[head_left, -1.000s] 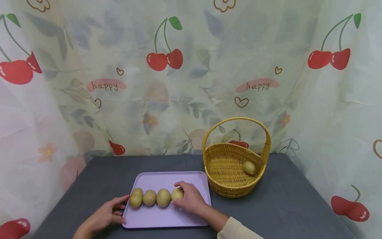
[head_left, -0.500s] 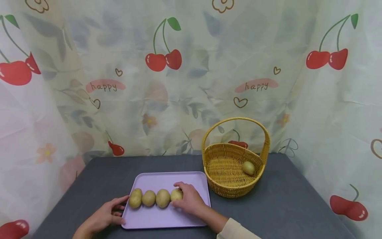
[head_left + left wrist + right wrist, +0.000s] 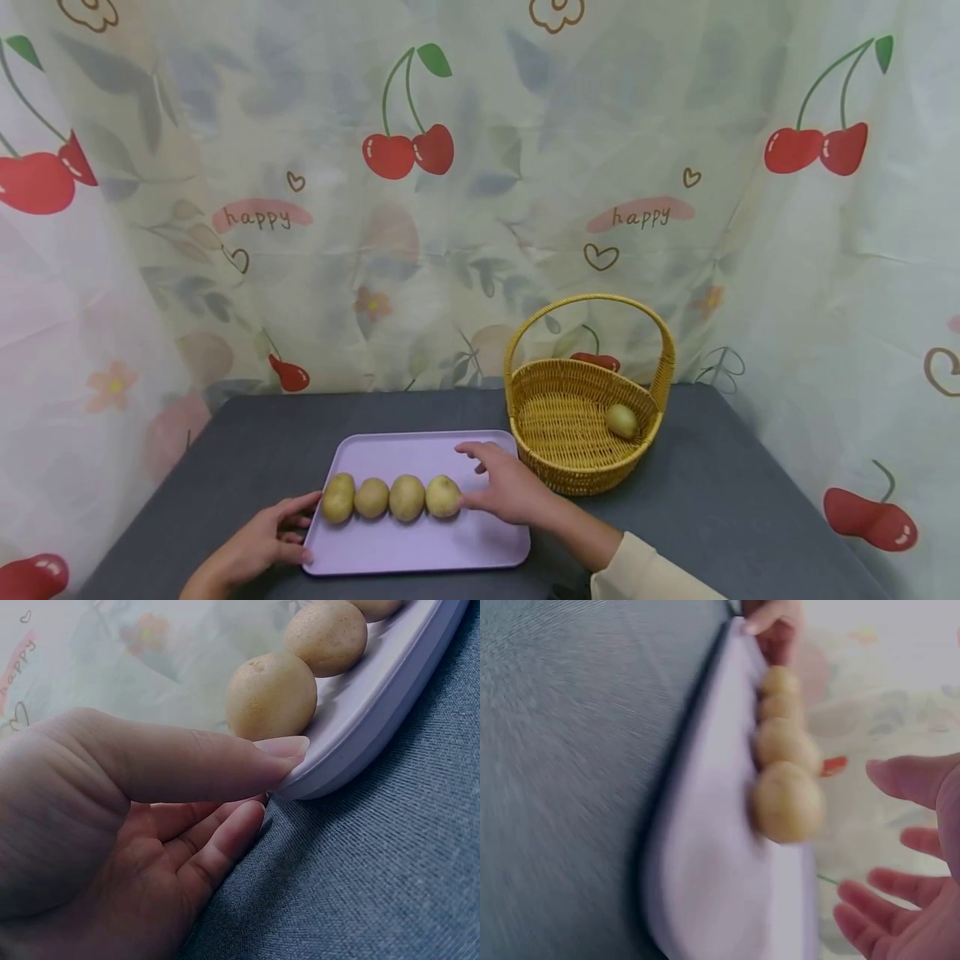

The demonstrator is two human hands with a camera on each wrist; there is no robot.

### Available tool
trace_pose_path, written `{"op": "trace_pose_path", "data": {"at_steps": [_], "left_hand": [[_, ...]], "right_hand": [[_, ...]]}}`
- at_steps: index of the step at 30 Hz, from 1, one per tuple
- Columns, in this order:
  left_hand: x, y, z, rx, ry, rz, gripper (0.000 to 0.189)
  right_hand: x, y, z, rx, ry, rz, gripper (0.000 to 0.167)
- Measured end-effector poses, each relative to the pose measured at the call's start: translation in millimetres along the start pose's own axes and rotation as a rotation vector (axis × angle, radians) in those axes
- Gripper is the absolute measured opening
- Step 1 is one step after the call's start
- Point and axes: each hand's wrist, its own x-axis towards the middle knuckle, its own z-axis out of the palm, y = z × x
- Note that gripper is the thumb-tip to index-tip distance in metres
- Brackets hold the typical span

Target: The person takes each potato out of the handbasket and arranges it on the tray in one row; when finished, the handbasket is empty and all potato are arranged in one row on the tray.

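Note:
A lilac tray (image 3: 420,546) lies on the table with several potatoes (image 3: 407,498) in a row across it. My left hand (image 3: 258,537) is at the tray's left side; its thumb (image 3: 217,761) rests on the rim at the near corner, and its index finger reaches along the left edge. My right hand (image 3: 517,487) hovers over the tray's right part, fingers spread and nothing held. Its thumb tip is close beside the rightmost potato (image 3: 443,497); in the right wrist view that potato (image 3: 787,802) stands apart from the hand.
Behind the tray's right corner stands a wicker basket (image 3: 585,479) with a tall handle and one potato (image 3: 622,422) inside. A dark grey cloth (image 3: 712,517) covers the table. Cherry-print curtains (image 3: 480,250) hang at the back and both sides.
My right hand has let go of the rightmost potato and moved right, its fingers opening. The potato stays at the end of the row. My left hand keeps its place at the tray.

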Motion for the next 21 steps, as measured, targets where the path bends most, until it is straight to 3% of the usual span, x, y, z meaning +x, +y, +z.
{"op": "trace_pose_path", "data": {"at_steps": [6, 9, 17, 21], "left_hand": [[-0.8, -0.4, 0.5, 0.011, 0.005, -0.023, 0.081], [-1.0, 0.3, 0.9, 0.008, 0.011, -0.024, 0.08], [-1.8, 1.8, 0.1, -0.012, 0.01, -0.02, 0.082], [-2.4, 1.2, 1.0, -0.01, 0.007, -0.008, 0.082]], "right_hand": [[-6.8, 6, -50, 0.093, -0.075, -0.048, 0.048], [-9.0, 12, -76, 0.084, -0.086, -0.044, 0.04], [-3.5, 41, -134, -0.013, -0.062, 0.095, 0.037], [0.6, 61, -156, -0.053, -0.091, 0.159, 0.044]]}}
